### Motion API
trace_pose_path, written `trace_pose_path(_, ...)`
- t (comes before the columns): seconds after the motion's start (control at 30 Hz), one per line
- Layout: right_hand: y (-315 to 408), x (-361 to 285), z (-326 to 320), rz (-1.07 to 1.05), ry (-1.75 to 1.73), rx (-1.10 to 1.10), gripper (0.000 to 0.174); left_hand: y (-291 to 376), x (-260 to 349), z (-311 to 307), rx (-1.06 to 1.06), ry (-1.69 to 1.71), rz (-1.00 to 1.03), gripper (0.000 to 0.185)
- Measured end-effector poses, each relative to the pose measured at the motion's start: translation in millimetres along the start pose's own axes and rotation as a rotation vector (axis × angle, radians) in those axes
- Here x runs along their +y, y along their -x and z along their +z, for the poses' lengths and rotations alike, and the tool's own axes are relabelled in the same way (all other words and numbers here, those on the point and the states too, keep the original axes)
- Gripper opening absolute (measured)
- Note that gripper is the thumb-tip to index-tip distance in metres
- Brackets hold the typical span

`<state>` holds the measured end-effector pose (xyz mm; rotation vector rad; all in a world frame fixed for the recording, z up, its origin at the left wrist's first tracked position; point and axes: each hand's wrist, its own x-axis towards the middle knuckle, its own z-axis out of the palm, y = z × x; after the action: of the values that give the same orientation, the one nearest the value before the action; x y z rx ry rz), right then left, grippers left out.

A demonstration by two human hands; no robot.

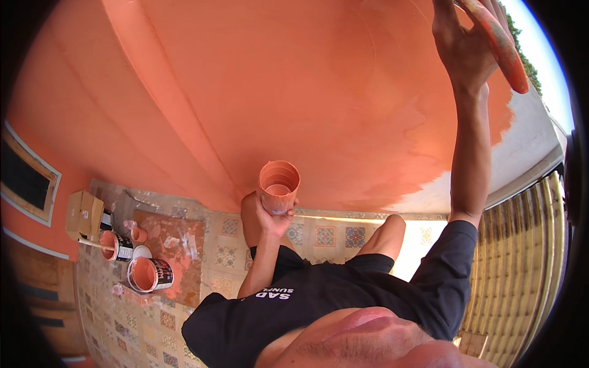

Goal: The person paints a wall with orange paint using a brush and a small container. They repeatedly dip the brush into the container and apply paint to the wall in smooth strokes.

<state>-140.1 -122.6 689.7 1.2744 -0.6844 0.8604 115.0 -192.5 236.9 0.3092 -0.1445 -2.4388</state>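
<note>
My left hand (275, 220) grips an orange-smeared plastic cup (278, 202) from below, in front of the wall at knee height. Inside the cup, some orange paint (278, 190) shows near the bottom. High at the upper right, my right hand (467, 53) is raised close to the wall, its fingers partly cut off by the picture's edge. It holds a paint-stained handle (504, 48), likely a paintbrush's; the working end is out of view. The wall (299, 92) is coated orange, with a ragged border against a pale uncoated strip (529, 124) on the right.
On the patterned tile floor (225, 255) at left lies a paint-splattered board (186, 267). Beside it stand two paint buckets (163, 274) (123, 248), one with a stick (94, 244), and a cardboard box (85, 214). A corrugated sheet (515, 257) rises at right.
</note>
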Motion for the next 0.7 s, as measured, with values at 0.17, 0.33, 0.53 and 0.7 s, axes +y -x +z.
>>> trace_pose_path(0.17,46.8,-87.8,-7.2,-0.398,-0.046,-0.442,0.018,0.5,-2.1,1.1,0.012,0.028,-0.027,0.071)
trace_pose_path(0.33,62.4,-70.9,-31.8,0.066,-0.386,-0.747,0.017,1.4,-2.4,3.6,-0.014,-0.025,0.001,0.07)
trace_pose_path(0.53,80.9,19.6,-71.8,0.265,-0.037,0.034,0.02,4.7,-2.1,-1.0,-0.054,-0.01,-0.044,0.069)
trace_pose_path(0.7,163.9,-55.8,-103.8,0.133,0.259,-0.48,0.017,4.4,-1.3,6.5,0.003,-0.045,-0.053,0.07)
